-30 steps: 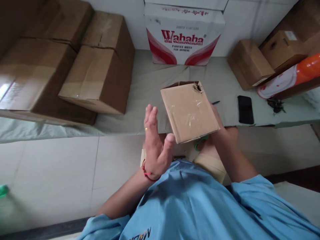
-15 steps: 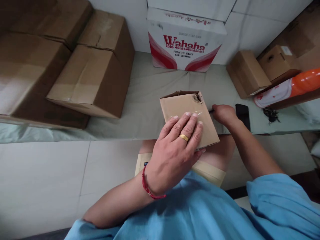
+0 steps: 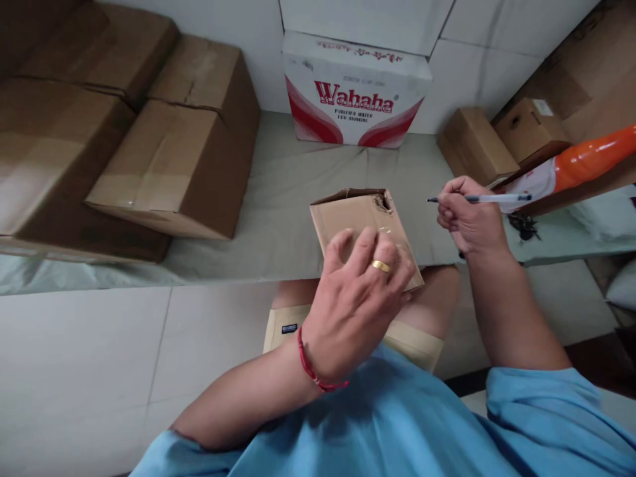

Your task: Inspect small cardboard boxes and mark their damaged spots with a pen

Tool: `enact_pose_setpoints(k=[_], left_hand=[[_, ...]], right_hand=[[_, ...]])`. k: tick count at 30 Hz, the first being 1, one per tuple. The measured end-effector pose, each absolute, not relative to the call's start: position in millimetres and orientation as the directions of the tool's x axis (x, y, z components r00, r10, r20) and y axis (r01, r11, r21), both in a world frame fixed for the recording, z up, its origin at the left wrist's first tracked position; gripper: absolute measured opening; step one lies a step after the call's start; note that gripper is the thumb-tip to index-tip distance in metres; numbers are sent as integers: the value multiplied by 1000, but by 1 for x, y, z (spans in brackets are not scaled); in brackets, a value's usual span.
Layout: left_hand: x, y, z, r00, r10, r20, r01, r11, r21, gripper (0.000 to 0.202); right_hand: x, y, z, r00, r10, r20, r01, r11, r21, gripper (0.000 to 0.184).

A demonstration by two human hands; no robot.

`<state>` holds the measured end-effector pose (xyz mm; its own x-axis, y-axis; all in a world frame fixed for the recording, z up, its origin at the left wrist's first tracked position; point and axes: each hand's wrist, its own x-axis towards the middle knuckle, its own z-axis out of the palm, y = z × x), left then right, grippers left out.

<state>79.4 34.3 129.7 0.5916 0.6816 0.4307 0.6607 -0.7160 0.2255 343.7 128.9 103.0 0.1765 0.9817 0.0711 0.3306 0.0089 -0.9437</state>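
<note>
A small brown cardboard box [image 3: 355,215] with a torn hole at its far right corner sits at the near edge of the cloth-covered surface. My left hand [image 3: 355,291], wearing a gold ring and a red bracelet, grips it with bent fingers on its top and the thumb near its close edge. Clear tape glints beside the fingertips. Right of the box, raised above the cloth, my right hand [image 3: 470,215] is closed around a clear-barrelled pen [image 3: 501,198], whose dark tip points left towards the box. The two are apart.
Large cardboard boxes [image 3: 163,165] stand on the left. A white and red Wahaha carton [image 3: 355,96] is against the wall. On the right are smaller boxes [image 3: 474,146], an orange and white roll-shaped item [image 3: 591,156] and dark keys [image 3: 525,226]. The pale green cloth [image 3: 278,199] covers the surface.
My right hand has risen from the surface beside the box and moved right, with the pen now plainly in view. My left fingers have gone from flat to bent on the box.
</note>
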Motion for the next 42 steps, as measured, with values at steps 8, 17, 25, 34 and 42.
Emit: enact_pose_setpoints(k=[8,17,25,34,42], left_hand=[[75,30,124,651,689,319,616,-725,310,50],[73,23,119,647,684,338,611,-729,307,54],[73,21,118,640,679,360,608,-734,302,46],[73,22,117,635,682,364,594,-732,334,47],[72,22,117,640,676,365,595,-737,321,46]], right_hand=[[264,111,146,58,983,177,152,166,-974,36],[236,102,129,88,883,461,472,371,-800,30],[232,99,129,76,862,501,592,365,-718,26],[233,99,129,69,876,478,606,344,-718,24],[231,95,134,107,857,503,646,325,-691,25]])
